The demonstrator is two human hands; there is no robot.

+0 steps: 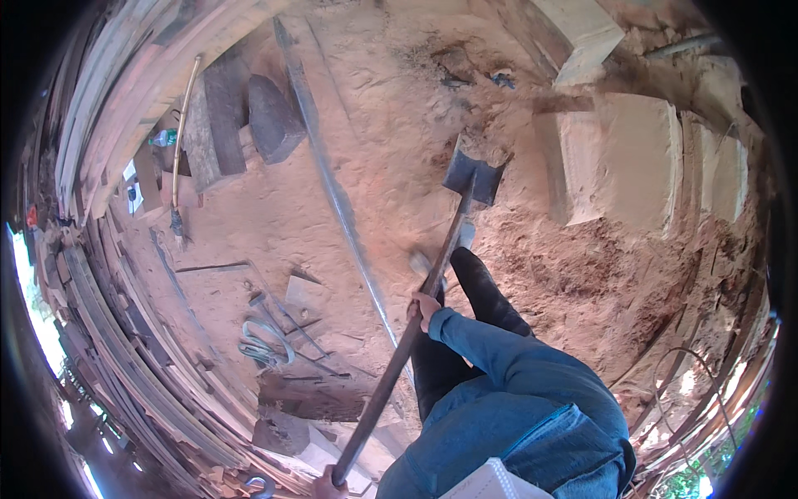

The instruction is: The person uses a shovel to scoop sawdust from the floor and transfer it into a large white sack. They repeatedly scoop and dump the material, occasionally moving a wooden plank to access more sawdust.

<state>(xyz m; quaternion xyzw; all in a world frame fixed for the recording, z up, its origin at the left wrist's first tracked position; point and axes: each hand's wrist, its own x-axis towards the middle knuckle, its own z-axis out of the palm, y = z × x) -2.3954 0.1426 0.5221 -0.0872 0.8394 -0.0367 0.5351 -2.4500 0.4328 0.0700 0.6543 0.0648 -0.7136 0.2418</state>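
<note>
A long-handled shovel (402, 350) slants across the view, with its dark, squarish blade (482, 173) down on the reddish, dusty ground. Partway along the shaft, my right hand (426, 310) is wrapped around it, the blue sleeve reaching back to the right. My left hand (329, 486) is closed on the handle's rear end at the bottom edge; the left arm is mostly out of sight. The blade lies just beyond my feet, and the shaft passes over my dark-trousered legs (490, 295).
A long, straight metal bar (342, 208) lies on the ground left of the shovel. Stacked planks (125, 308) line the left side. Large squared timbers (623, 162) and a loose reddish heap (607, 270) are on the right. A coiled cord (264, 345) and a long-handled brush (184, 137) lie left.
</note>
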